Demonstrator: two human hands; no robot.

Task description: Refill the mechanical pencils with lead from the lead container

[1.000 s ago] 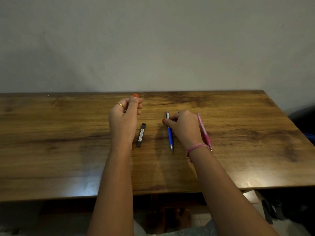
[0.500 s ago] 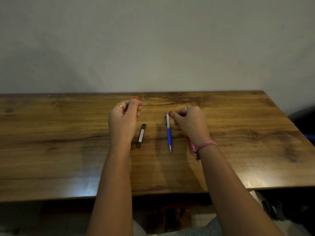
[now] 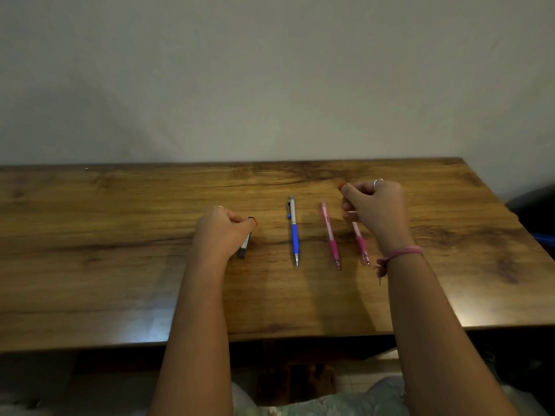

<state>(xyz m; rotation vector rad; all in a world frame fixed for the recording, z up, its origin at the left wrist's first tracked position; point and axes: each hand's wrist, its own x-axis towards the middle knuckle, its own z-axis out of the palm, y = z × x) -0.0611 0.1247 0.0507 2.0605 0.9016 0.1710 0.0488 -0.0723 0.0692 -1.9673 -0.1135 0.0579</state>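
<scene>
A black lead container lies on the wooden table. My left hand is down on it, thumb and curled fingers pinching its far end. To its right lie a blue-and-silver mechanical pencil and a pink pencil, tips toward me. A second pink pencil lies further right. My right hand has its fingers curled round that pencil's upper end, which is mostly hidden.
The table's back edge meets a plain wall. A dark object sits past the table's right edge. My lap and the floor show below the front edge.
My left hand dropped from above the table onto the lead container. My right hand moved right from the blue pencil, and two pink pencils now lie uncovered beside it.
</scene>
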